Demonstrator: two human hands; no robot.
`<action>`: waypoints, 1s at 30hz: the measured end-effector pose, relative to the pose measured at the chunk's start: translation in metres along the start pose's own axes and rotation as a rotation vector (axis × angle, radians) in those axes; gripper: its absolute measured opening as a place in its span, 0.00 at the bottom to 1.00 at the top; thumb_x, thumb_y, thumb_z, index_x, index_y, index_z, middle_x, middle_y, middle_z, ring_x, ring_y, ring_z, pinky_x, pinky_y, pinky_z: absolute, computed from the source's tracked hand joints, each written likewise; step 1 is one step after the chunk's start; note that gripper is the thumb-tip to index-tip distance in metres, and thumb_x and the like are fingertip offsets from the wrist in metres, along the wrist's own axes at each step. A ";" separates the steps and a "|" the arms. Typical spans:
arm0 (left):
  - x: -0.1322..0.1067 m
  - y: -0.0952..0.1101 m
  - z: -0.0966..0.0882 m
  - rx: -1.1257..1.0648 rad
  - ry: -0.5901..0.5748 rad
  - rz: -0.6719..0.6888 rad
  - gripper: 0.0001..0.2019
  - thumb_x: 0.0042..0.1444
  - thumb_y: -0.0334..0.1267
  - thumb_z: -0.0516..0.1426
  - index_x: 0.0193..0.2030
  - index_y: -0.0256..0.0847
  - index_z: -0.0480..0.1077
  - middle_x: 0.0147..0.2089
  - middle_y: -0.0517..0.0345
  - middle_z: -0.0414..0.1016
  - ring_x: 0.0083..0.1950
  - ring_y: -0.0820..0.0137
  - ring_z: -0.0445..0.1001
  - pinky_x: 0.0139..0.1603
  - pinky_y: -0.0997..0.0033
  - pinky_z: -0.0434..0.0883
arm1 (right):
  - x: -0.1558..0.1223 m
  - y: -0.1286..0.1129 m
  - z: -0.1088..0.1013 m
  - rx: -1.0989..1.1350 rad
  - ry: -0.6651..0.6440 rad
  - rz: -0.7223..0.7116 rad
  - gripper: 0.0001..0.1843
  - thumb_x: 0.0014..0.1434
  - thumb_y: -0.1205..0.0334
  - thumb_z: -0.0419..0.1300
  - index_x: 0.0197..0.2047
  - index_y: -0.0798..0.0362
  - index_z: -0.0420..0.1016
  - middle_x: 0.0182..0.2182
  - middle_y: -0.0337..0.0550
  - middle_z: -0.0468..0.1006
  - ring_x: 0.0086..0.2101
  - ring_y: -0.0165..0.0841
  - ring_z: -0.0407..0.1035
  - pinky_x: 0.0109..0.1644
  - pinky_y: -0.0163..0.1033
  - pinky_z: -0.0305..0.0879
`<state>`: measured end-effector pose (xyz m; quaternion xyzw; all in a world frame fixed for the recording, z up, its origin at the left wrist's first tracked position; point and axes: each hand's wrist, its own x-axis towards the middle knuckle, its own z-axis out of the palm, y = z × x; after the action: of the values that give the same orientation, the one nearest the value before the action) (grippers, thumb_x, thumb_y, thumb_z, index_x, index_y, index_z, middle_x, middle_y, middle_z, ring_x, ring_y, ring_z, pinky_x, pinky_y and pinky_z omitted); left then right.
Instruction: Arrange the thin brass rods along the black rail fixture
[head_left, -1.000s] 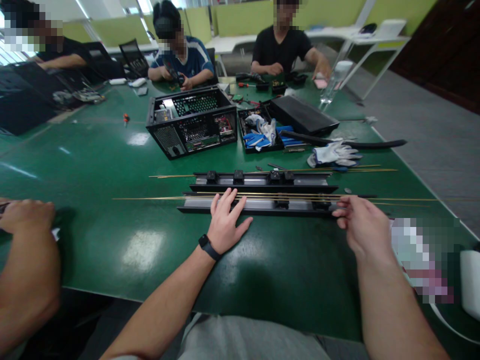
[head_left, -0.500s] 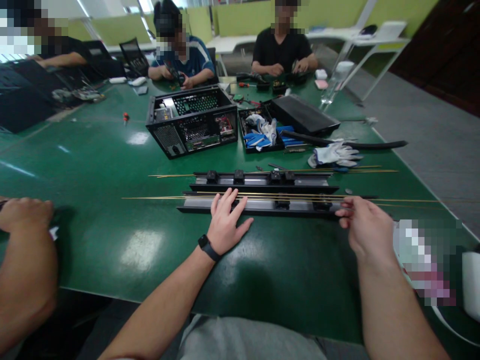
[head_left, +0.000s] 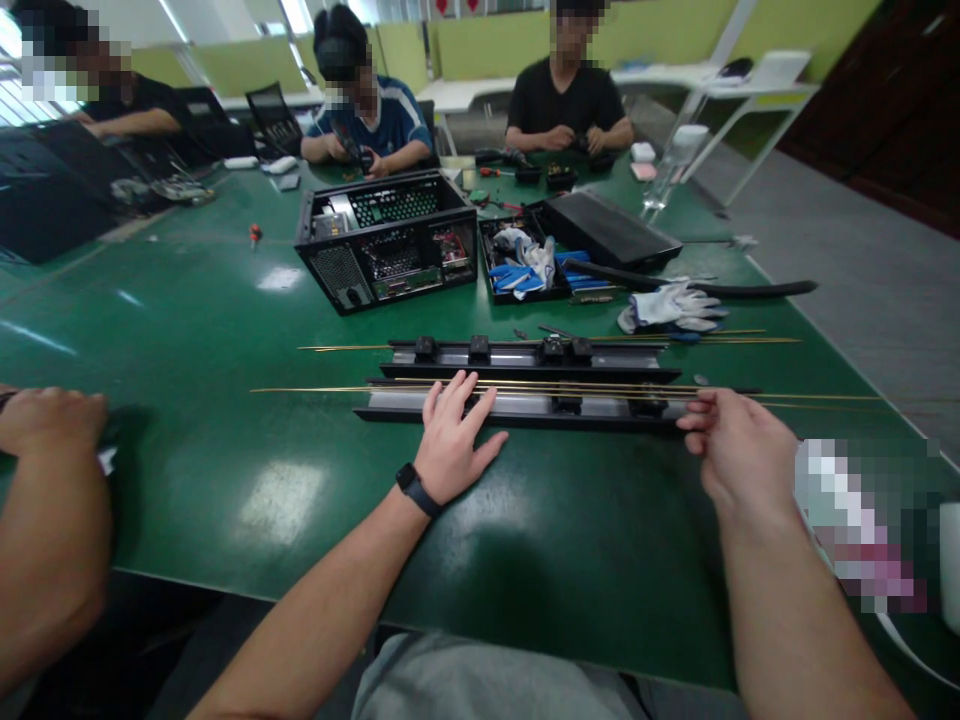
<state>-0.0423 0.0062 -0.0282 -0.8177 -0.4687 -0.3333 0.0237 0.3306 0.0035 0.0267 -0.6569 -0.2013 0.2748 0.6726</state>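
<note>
My left hand (head_left: 454,440) lies flat with spread fingers on the near black rail (head_left: 525,408), pressing its left part down on the green table. My right hand (head_left: 739,445) is at the rail's right end, fingers pinched on a thin brass rod (head_left: 315,389) that runs lengthwise over the rail. A second black rail (head_left: 525,357) with small black clips lies just behind, with more brass rods alongside it.
An open black computer case (head_left: 386,238) stands behind the rails, beside a black tray with blue and white gloves (head_left: 521,262). White gloves (head_left: 671,305) and a black hose lie at right. Another person's arm (head_left: 52,500) rests at left; three people sit at the far side.
The brass rod has slid to the right, its left tip now nearer the rail. My right hand drew slightly right with it. My left hand stayed in place.
</note>
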 end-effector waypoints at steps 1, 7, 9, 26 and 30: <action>0.000 0.000 0.000 0.002 0.004 0.002 0.31 0.76 0.43 0.69 0.83 0.49 0.76 0.87 0.36 0.74 0.91 0.39 0.69 0.93 0.26 0.59 | 0.001 0.000 0.000 0.001 0.007 -0.008 0.13 0.64 0.56 0.77 0.37 0.53 0.81 0.31 0.43 0.81 0.24 0.29 0.74 0.18 0.29 0.55; 0.001 -0.001 0.001 0.014 0.025 0.019 0.32 0.75 0.44 0.70 0.83 0.48 0.76 0.86 0.35 0.75 0.91 0.39 0.70 0.93 0.26 0.60 | -0.003 0.004 0.001 -0.001 -0.121 -0.019 0.17 0.64 0.52 0.80 0.36 0.54 0.82 0.34 0.46 0.83 0.24 0.29 0.74 0.18 0.28 0.56; 0.001 -0.001 0.000 0.021 0.021 0.017 0.32 0.75 0.43 0.71 0.83 0.48 0.76 0.87 0.35 0.75 0.91 0.38 0.69 0.93 0.26 0.59 | -0.002 0.005 0.002 0.005 -0.111 -0.022 0.16 0.62 0.52 0.80 0.34 0.54 0.82 0.32 0.45 0.82 0.23 0.30 0.74 0.17 0.28 0.56; 0.004 0.001 -0.004 0.038 -0.006 0.011 0.31 0.76 0.44 0.70 0.83 0.47 0.77 0.88 0.34 0.74 0.91 0.38 0.69 0.93 0.25 0.60 | 0.000 -0.004 0.005 0.028 0.031 -0.029 0.09 0.68 0.65 0.71 0.34 0.53 0.81 0.29 0.41 0.79 0.22 0.28 0.73 0.17 0.28 0.57; 0.004 0.000 -0.003 0.039 0.007 0.028 0.30 0.76 0.44 0.69 0.82 0.46 0.78 0.87 0.34 0.75 0.91 0.38 0.70 0.93 0.27 0.60 | -0.001 -0.004 0.004 0.016 -0.036 -0.013 0.09 0.71 0.63 0.71 0.36 0.53 0.81 0.32 0.41 0.81 0.22 0.28 0.74 0.17 0.28 0.57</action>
<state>-0.0425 0.0078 -0.0235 -0.8222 -0.4638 -0.3266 0.0462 0.3272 0.0060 0.0309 -0.6451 -0.2153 0.2836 0.6761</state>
